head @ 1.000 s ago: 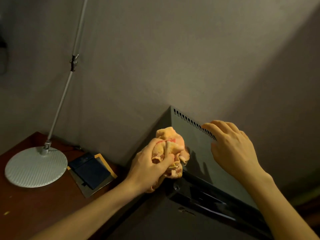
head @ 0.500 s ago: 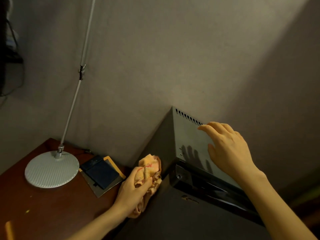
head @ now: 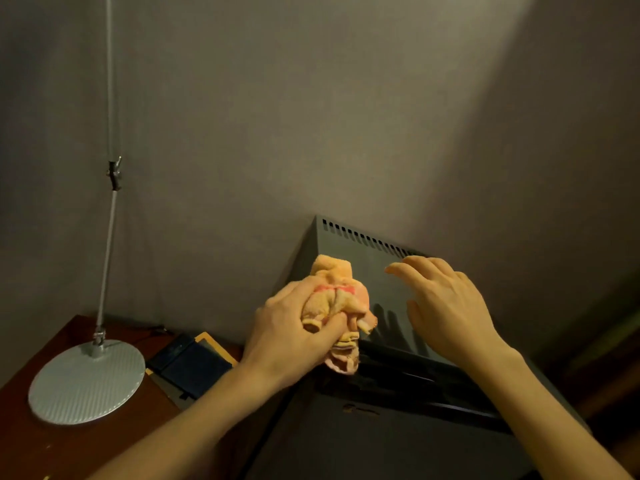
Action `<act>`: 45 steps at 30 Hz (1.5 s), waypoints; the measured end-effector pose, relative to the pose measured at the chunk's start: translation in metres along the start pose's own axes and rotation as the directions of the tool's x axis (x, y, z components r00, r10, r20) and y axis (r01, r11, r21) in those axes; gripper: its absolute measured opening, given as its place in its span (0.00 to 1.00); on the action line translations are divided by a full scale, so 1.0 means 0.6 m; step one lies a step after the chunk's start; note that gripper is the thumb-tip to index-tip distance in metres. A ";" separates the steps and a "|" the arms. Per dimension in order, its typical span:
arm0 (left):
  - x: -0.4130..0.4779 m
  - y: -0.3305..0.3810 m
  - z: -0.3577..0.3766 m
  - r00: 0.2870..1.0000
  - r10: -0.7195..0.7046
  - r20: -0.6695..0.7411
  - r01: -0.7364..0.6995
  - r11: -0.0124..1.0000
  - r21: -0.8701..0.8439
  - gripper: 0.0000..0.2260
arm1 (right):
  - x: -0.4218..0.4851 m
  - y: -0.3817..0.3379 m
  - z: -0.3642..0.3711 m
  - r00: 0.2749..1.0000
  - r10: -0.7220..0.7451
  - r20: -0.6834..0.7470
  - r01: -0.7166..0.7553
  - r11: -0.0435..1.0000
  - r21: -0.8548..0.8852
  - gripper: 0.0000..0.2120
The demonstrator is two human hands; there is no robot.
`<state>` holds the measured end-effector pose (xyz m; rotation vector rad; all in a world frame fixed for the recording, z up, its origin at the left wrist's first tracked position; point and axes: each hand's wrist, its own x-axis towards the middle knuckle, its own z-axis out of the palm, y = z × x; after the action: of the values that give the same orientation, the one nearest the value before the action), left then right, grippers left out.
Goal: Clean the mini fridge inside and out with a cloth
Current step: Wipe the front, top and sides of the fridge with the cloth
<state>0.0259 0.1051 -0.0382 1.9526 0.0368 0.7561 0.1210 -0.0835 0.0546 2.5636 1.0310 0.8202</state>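
Note:
The dark grey mini fridge (head: 349, 441) stands against the wall, its top (head: 367, 251) showing a row of vent slots along the back edge. My left hand (head: 287, 334) grips a bunched orange and pink cloth (head: 332, 299) at the fridge's upper left corner, where the top meets the glossy black strip above the door. My right hand (head: 446, 306) lies with spread, straight fingers on the fridge top to the right of the cloth and holds nothing.
Left of the fridge is a brown wooden table (head: 31, 448) with a round silver lamp base (head: 86, 382) and its thin pole (head: 110, 216). A dark blue flat item on a yellow-edged pad (head: 190, 365) lies next to the fridge. A grey wall (head: 311, 116) rises behind.
My left hand has brought the cloth up from the fridge's left side to its top left corner. My right hand stays on the fridge top.

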 end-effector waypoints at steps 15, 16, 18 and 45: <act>0.082 0.092 0.121 0.961 0.154 0.232 -0.272 0.694 0.667 0.19 | -0.024 0.137 0.053 0.997 -0.006 0.074 -0.004 0.991 0.134 0.28; 0.087 0.096 0.136 0.960 0.147 0.240 -0.274 0.684 0.676 0.19 | -0.030 0.153 0.060 0.996 0.002 0.088 -0.014 0.990 0.143 0.28; 0.095 0.105 0.171 0.955 0.133 0.265 -0.283 0.670 0.686 0.20 | -0.044 0.185 0.074 0.994 0.008 0.106 -0.024 0.989 0.149 0.28; 0.083 0.184 0.307 0.967 0.107 0.233 -0.239 0.703 0.670 0.24 | -0.136 0.319 0.132 0.992 -0.104 -0.075 0.127 0.886 0.447 0.25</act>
<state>0.1299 -0.0805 0.0202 2.7831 0.0301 0.7467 0.2254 -0.2797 0.0397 2.8243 1.5313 0.6765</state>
